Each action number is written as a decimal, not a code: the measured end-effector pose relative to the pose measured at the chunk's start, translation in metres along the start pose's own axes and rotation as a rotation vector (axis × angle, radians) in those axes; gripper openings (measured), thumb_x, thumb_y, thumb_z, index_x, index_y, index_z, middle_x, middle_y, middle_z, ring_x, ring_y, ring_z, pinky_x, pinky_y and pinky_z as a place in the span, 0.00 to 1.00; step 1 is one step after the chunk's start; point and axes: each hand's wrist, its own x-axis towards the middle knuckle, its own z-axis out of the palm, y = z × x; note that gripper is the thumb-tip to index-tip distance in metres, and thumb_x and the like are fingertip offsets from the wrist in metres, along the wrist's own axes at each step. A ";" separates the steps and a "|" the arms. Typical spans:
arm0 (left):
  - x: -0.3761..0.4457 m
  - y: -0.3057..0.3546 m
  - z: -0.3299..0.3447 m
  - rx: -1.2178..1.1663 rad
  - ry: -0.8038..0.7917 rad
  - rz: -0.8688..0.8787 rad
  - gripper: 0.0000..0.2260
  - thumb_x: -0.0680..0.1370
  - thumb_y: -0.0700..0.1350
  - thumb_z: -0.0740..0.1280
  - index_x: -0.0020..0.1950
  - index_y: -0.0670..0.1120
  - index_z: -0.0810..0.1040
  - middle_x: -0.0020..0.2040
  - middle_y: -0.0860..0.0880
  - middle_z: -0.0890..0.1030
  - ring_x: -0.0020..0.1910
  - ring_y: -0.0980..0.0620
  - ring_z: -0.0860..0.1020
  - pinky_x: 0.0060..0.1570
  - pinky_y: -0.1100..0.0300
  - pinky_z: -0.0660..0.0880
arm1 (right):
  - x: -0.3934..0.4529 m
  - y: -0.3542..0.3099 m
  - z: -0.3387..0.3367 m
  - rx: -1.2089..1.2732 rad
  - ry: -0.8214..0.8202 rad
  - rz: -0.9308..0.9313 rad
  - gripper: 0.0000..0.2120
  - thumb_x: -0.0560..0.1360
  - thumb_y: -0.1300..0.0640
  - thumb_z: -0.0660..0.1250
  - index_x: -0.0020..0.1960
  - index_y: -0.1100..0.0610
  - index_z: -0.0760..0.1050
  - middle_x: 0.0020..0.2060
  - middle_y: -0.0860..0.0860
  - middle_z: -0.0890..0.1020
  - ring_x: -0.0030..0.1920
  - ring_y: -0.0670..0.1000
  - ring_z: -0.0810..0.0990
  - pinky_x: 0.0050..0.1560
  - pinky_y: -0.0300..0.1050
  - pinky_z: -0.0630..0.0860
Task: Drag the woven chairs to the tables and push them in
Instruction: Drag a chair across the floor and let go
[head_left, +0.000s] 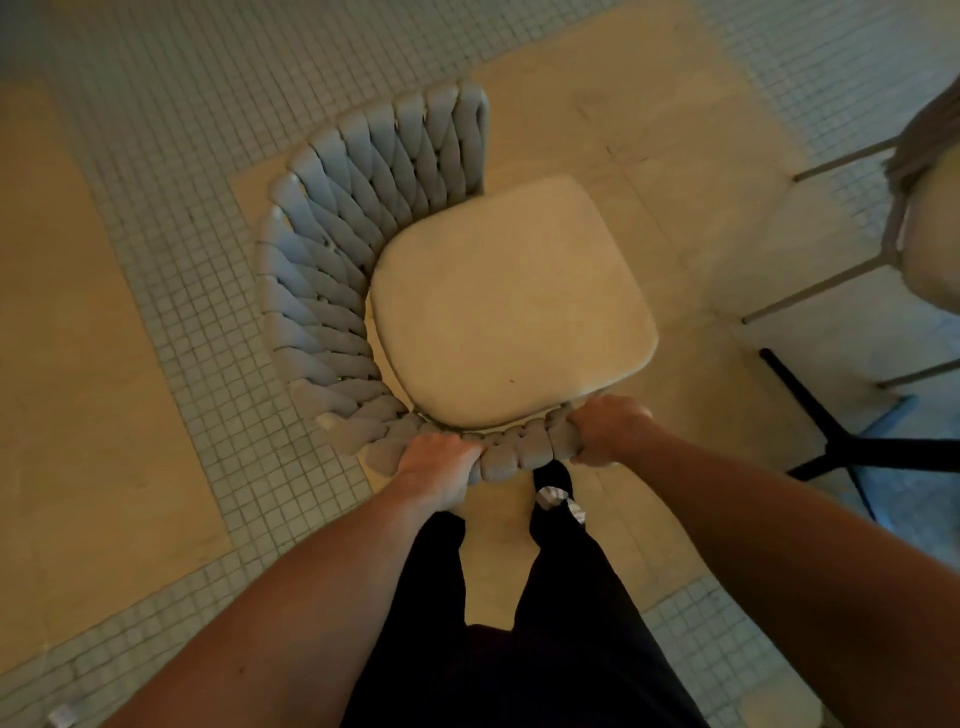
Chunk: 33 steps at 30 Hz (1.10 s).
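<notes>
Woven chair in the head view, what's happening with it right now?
A person stands over the woven chair and grips its braided backrest rim with both hands: the left hand and the right hand, fingers curled over the near edge. The beige seat cushion is bare. The chair stands on the tan and mosaic tile floor, not yet at a table. A black table base and part of a second chair show at the right.
</notes>
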 end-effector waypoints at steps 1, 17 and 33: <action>-0.002 -0.008 -0.002 0.013 -0.014 0.025 0.12 0.78 0.41 0.67 0.61 0.48 0.76 0.54 0.46 0.80 0.50 0.45 0.79 0.51 0.47 0.77 | -0.001 -0.009 0.002 0.026 -0.005 0.014 0.22 0.76 0.40 0.70 0.64 0.50 0.76 0.60 0.52 0.80 0.61 0.55 0.79 0.60 0.54 0.80; -0.003 -0.131 -0.030 0.381 0.022 0.129 0.19 0.78 0.41 0.65 0.64 0.63 0.75 0.54 0.53 0.82 0.55 0.48 0.79 0.58 0.51 0.71 | 0.005 -0.134 0.012 0.419 0.093 0.102 0.24 0.80 0.39 0.65 0.69 0.54 0.72 0.64 0.54 0.77 0.64 0.57 0.77 0.59 0.52 0.76; -0.002 -0.153 -0.032 0.361 0.114 -0.042 0.19 0.76 0.46 0.65 0.68 0.55 0.73 0.59 0.51 0.78 0.66 0.44 0.68 0.74 0.42 0.48 | 0.014 -0.149 -0.005 0.628 0.058 0.129 0.25 0.74 0.45 0.70 0.68 0.53 0.71 0.63 0.54 0.77 0.63 0.60 0.78 0.56 0.54 0.78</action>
